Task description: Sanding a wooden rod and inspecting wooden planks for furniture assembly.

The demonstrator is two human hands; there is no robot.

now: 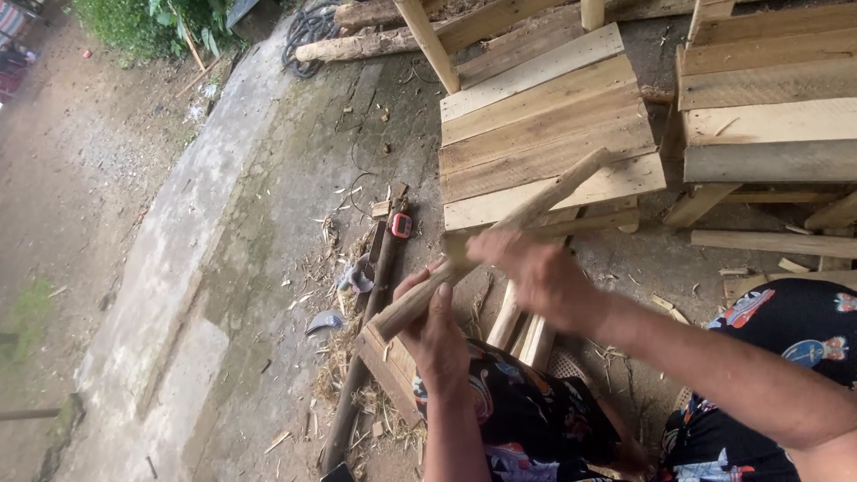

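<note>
1. Stick (pixel 486 241): a pale, roughly squared length of wood is held in the air between both hands, above the ground and in front of a slatted wooden stool (pixel 544 134).
2. Its long axis runs on a diagonal, from a low end at the lower left of the view up to a high end over the stool's front edge.
3. The left hand (pixel 437 330) is clamped around the low end, fingers wrapped over the wood from below, so that the cut end pokes out just past the knuckles.
4. The right hand (pixel 536 272) is closed on the stick near its middle, higher along the same line; the free upper part reaches away from this hand toward the stool.
5. The right hand is the nearer one to the stool, and the left is nearer to the red tape measure (pixel 402 225) and the dark pole (pixel 370 330) lying on the ground.
6. Under the hands, a few more pale sticks (pixel 522 330) lean by the person's knees, partly covered by the forearms and patterned cloth.
7. The right hand's fingers blur, so the exact grip is hard to make out; a second stool (pixel 768 116) is cut off at the right edge.
</note>
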